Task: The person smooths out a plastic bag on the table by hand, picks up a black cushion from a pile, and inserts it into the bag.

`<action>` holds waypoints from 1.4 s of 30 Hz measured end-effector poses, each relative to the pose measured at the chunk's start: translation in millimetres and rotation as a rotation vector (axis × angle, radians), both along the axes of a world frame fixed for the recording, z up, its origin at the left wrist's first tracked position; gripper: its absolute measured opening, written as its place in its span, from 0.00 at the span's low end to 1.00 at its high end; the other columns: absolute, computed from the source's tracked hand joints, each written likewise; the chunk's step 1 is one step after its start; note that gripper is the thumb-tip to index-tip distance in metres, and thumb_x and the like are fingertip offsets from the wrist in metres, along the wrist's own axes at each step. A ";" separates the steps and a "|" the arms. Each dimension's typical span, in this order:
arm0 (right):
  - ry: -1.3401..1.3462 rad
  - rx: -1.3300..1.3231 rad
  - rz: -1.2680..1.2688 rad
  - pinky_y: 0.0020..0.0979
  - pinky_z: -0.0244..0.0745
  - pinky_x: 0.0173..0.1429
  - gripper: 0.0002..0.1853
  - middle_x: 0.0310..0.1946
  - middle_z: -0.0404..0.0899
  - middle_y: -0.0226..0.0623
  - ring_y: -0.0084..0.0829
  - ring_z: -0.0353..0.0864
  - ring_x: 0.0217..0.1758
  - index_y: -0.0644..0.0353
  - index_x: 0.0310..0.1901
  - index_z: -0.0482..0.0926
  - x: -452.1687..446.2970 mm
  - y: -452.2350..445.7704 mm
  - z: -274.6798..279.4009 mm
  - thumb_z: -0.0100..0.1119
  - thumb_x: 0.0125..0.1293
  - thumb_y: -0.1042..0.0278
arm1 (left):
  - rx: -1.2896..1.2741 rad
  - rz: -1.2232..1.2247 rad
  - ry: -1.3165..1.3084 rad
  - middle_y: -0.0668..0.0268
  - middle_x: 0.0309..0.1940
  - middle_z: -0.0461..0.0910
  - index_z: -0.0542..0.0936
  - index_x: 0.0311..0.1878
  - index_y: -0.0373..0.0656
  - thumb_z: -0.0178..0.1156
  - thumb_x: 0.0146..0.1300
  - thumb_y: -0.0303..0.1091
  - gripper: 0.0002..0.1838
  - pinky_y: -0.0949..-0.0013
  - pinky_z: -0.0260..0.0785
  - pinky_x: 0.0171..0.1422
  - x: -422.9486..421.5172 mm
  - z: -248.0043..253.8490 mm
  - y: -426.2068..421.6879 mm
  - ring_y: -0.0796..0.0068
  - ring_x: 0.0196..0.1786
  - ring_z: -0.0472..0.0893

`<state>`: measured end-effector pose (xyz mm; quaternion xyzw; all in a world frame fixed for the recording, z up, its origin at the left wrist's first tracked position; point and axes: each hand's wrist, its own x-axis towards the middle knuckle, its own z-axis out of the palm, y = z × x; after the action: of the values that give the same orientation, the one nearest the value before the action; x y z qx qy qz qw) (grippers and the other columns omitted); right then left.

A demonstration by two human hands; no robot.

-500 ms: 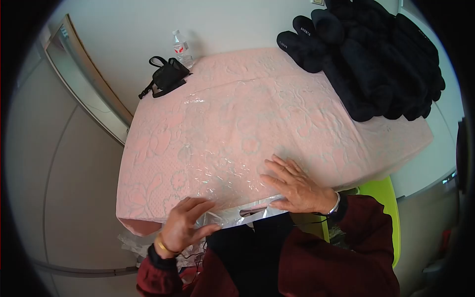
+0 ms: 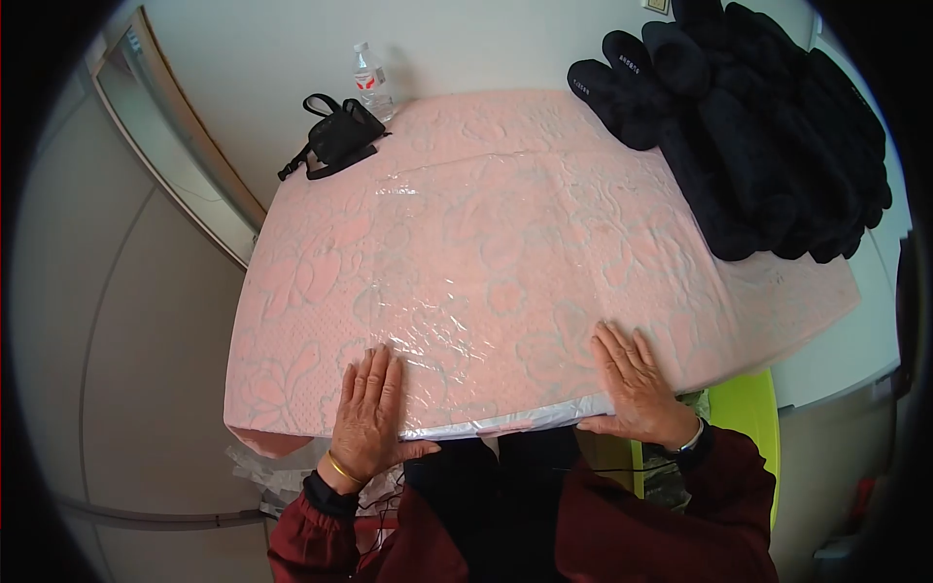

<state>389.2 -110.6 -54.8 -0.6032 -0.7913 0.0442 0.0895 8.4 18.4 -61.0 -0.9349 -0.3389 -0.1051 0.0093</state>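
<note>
A clear, shiny plastic bag (image 2: 457, 321) lies flat on the pink patterned cloth (image 2: 292, 282), its silvery-white strip along the table's near edge. My left hand (image 2: 369, 413) rests palm down at the bag's left near corner, fingers stretched forward, thumb on the strip's end. My right hand (image 2: 639, 394) lies palm down at the bag's right near corner, fingers spread a little and thumb at the strip. Neither hand is wrapped round anything.
Dark fuzzy items (image 2: 768, 136) are heaped at the back right. A black pouch with straps (image 2: 340, 134) and a clear bottle (image 2: 371, 83) stand at the back left. A green container (image 2: 746, 413) is below the right edge, near crumpled plastic (image 2: 262, 476).
My right hand has moved right and lies flatter, and my left hand has flattened with fingers forward. The strip's cut-out handle no longer shows; the strip now looks narrower at the edge.
</note>
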 end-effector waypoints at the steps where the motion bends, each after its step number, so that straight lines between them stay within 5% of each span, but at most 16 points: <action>1: 0.004 0.000 0.000 0.60 0.37 0.83 0.62 0.80 0.48 0.59 0.55 0.45 0.84 0.77 0.76 0.51 -1.6 -1.6 -2.0 0.58 0.61 0.24 | 0.003 0.005 -0.001 0.37 0.77 0.57 0.58 0.76 0.26 0.60 0.48 0.81 0.69 0.41 0.44 0.83 -1.8 -0.2 -0.7 0.39 0.80 0.56; 13: -0.098 0.135 -0.028 0.61 0.38 0.82 0.53 0.75 0.57 0.62 0.55 0.50 0.83 0.75 0.72 0.63 -4.3 -51.0 -12.7 0.50 0.67 0.25 | 0.025 0.133 -0.032 0.40 0.77 0.59 0.59 0.75 0.26 0.64 0.48 0.78 0.67 0.37 0.41 0.83 -22.2 -14.1 -50.2 0.41 0.80 0.57; 17: 0.135 0.216 0.080 0.56 0.55 0.78 0.48 0.72 0.64 0.60 0.54 0.63 0.77 0.72 0.67 0.70 -6.8 -53.7 17.4 0.53 0.67 0.27 | 0.039 0.148 -0.029 0.42 0.77 0.59 0.58 0.75 0.26 0.65 0.48 0.76 0.67 0.38 0.41 0.83 -24.5 -15.1 -59.4 0.42 0.80 0.57; 20: 0.774 0.109 0.330 0.48 0.75 0.64 0.34 0.62 0.77 0.54 0.51 0.78 0.63 0.69 0.59 0.77 -19.8 -56.9 71.3 0.58 0.72 0.40 | 0.038 0.150 -0.033 0.43 0.78 0.58 0.58 0.75 0.27 0.67 0.47 0.75 0.66 0.39 0.41 0.84 -18.8 -17.6 -59.9 0.43 0.81 0.57; 22: 0.979 -0.133 0.947 0.40 0.82 0.48 0.28 0.51 0.83 0.50 0.49 0.85 0.48 0.71 0.56 0.79 -6.1 -46.0 89.5 0.61 0.73 0.48 | 0.015 0.170 -0.030 0.44 0.78 0.57 0.58 0.76 0.28 0.70 0.47 0.72 0.66 0.40 0.40 0.84 -19.5 -13.9 -59.7 0.44 0.82 0.56; 23: 1.007 -0.144 1.022 0.40 0.82 0.48 0.28 0.51 0.83 0.50 0.49 0.85 0.48 0.71 0.56 0.79 -13.1 -45.9 104.3 0.61 0.73 0.48 | -0.014 0.185 -0.038 0.45 0.79 0.57 0.58 0.76 0.29 0.71 0.47 0.70 0.65 0.40 0.39 0.84 -15.3 -13.6 -60.0 0.45 0.82 0.55; 25: 1.339 -0.150 1.150 0.35 0.79 0.35 0.16 0.29 0.83 0.37 0.37 0.81 0.27 0.60 0.52 0.83 -38.6 -46.0 157.1 0.62 0.74 0.55 | -0.029 0.195 -0.088 0.46 0.79 0.56 0.57 0.77 0.30 0.73 0.46 0.66 0.65 0.41 0.39 0.84 -10.3 -21.2 -60.4 0.45 0.82 0.54; 28: 1.381 -0.112 1.392 0.33 0.77 0.36 0.13 0.29 0.82 0.36 0.33 0.82 0.28 0.57 0.48 0.82 -61.0 -39.4 164.4 0.52 0.78 0.59 | 0.016 0.197 -0.132 0.46 0.79 0.56 0.57 0.78 0.32 0.74 0.46 0.64 0.64 0.41 0.41 0.84 -12.7 -22.5 -59.8 0.45 0.82 0.54; 36: 1.499 -0.196 1.529 0.33 0.78 0.36 0.10 0.30 0.83 0.36 0.32 0.82 0.28 0.54 0.45 0.81 -72.0 -40.1 160.4 0.50 0.77 0.63 | 0.046 0.210 -0.157 0.47 0.79 0.57 0.57 0.78 0.33 0.75 0.46 0.61 0.63 0.41 0.43 0.83 -13.1 -27.5 -60.6 0.46 0.82 0.56; 41: 1.496 -0.230 1.589 0.33 0.78 0.37 0.11 0.32 0.84 0.36 0.32 0.84 0.30 0.54 0.43 0.80 -83.2 -37.1 161.3 0.49 0.78 0.60 | 0.066 0.234 -0.156 0.48 0.79 0.57 0.57 0.78 0.33 0.75 0.45 0.59 0.62 0.41 0.43 0.83 -10.9 -30.6 -61.7 0.47 0.81 0.56; 42: 1.449 -0.120 1.427 0.34 0.78 0.38 0.13 0.33 0.84 0.37 0.32 0.84 0.31 0.55 0.41 0.79 -86.0 -41.7 166.1 0.48 0.79 0.59 | 0.059 0.228 -0.162 0.48 0.79 0.57 0.57 0.78 0.33 0.75 0.46 0.59 0.62 0.40 0.43 0.83 -10.4 -31.2 -61.7 0.46 0.81 0.57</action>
<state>303.1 -152.3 111.3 0.1777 -0.7184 0.4814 0.4696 -2.0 -43.3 -92.2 -0.8781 -0.4394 -0.1883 0.0211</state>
